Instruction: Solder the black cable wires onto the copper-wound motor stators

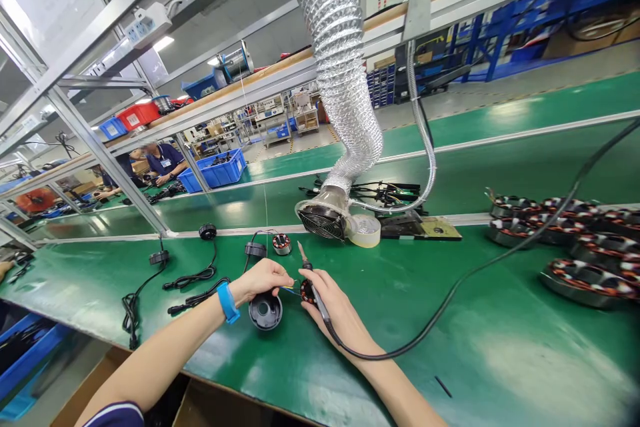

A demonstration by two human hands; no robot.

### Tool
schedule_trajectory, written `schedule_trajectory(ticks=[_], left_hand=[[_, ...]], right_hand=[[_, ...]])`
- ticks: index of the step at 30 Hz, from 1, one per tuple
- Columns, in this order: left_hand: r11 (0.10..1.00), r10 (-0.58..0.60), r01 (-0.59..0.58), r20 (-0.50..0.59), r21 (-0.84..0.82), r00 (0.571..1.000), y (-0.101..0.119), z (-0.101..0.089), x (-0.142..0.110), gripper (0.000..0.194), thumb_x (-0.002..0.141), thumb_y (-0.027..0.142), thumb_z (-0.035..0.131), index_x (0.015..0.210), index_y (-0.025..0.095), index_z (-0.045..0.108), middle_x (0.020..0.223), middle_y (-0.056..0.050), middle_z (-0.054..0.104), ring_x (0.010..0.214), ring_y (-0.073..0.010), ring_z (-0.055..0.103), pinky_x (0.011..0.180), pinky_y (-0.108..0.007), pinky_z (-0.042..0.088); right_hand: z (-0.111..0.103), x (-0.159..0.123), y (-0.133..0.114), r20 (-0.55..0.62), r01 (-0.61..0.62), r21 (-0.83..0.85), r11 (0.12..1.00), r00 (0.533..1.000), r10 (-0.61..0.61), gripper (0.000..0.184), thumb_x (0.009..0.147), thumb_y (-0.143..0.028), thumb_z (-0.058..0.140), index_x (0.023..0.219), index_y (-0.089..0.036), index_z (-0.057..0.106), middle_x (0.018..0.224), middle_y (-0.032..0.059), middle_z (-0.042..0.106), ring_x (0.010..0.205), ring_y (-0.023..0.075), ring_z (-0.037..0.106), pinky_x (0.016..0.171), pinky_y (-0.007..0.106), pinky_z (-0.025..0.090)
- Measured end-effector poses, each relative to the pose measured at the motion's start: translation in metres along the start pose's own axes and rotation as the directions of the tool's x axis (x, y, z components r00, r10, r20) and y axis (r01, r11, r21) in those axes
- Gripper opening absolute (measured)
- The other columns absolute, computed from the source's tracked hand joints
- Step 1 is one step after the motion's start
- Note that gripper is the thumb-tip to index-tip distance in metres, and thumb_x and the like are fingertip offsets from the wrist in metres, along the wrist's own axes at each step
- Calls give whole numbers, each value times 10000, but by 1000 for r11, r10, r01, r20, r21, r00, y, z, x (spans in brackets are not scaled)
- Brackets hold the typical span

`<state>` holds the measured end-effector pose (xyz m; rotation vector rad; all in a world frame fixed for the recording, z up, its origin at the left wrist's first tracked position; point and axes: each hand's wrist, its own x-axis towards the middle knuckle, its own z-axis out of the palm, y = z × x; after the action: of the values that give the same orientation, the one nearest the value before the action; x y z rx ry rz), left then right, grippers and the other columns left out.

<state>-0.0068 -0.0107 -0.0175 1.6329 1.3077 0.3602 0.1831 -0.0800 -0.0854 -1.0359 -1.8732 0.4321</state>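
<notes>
My left hand (267, 276), with a blue band at its wrist, is closed in a pinch on thin coloured wires (289, 289). Just below its fingers sits a round black plastic housing (266, 315) with a hole in its middle. My right hand (334, 303) is closed around a soldering iron (321, 307), whose tip points up and away from the wires. Under the same fingers is a small wound motor stator (306, 291), partly hidden; the wires run towards it. Another small stator (281, 244) lies farther back on the green bench.
A fume extractor mouth (323, 217) on a silver duct stands behind my hands, beside a tape roll (364, 231). Several larger stators (590, 277) are grouped at right. Black cables (131, 313) with round caps lie at left. The iron's cord arcs rightward. People work at far left.
</notes>
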Motion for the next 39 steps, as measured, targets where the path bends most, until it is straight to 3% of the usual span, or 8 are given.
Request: schedule_trajectory(ticks=[13,17,21,27,31,34,37,39], left_hand=[[998,42,-47,96,52,995,4,4,3,611,711,728,612,750,119,637,507,55,473,404,-54,319,443,-237,178],[998,46,-53,159,42,986,5,-6,0,602,747,714,591,719,114,634,536,36,499,465,-62,322,495,-237,212],[967,113,-148,170,208,979,9,-26,7,499,684,612,712,701,118,646,558,42,478,550,-87,354,539,-238,260],[816,218,-137,-80,562,973,15,-62,44,344,759,467,664,660,138,645,568,30,528,579,-113,441,559,-234,317],[748,278,-39,-259,662,925,16,-81,55,282,805,405,633,712,145,690,674,-33,652,668,-176,561,622,-264,387],[711,379,-37,-337,702,862,18,-80,48,265,865,386,574,888,163,716,924,-90,714,864,-229,624,750,-296,437],[552,514,-238,-101,799,852,21,-67,41,304,823,467,650,995,221,702,1121,-62,688,996,-230,628,838,-284,452],[403,483,-349,128,846,867,21,-59,42,391,718,530,745,958,223,706,1126,-56,680,949,-235,645,804,-285,466]], right_hand=[[3,0,1,-50,-4,-9,1000,999,4,605,825,-57,571,1370,-263,409,1238,97,526,1124,239,588,939,395,527],[5,0,5,-76,-20,-36,999,997,18,639,820,-94,627,1387,-269,390,1262,102,516,1134,244,585,952,403,525],[7,0,6,-117,-9,-99,995,993,-3,653,827,-186,690,1396,-275,383,1279,113,515,1162,271,576,971,438,517],[5,1,3,-225,15,-173,985,973,-54,465,938,-240,549,1382,-249,412,1236,122,549,1077,243,623,887,383,557],[5,1,1,-266,25,-197,980,961,-78,413,958,-211,491,1367,-233,437,1200,124,571,1015,228,646,818,348,571],[6,1,-1,-321,45,-210,977,940,-113,393,962,-196,478,1354,-224,456,1186,125,579,1006,216,652,817,333,569],[7,1,-4,-383,35,-212,977,916,-116,375,964,-191,471,1338,-223,478,1172,123,586,1003,208,659,818,317,568],[6,1,-6,-418,16,-206,978,903,-102,366,966,-200,469,1330,-225,490,1163,121,586,992,203,666,802,305,571]])
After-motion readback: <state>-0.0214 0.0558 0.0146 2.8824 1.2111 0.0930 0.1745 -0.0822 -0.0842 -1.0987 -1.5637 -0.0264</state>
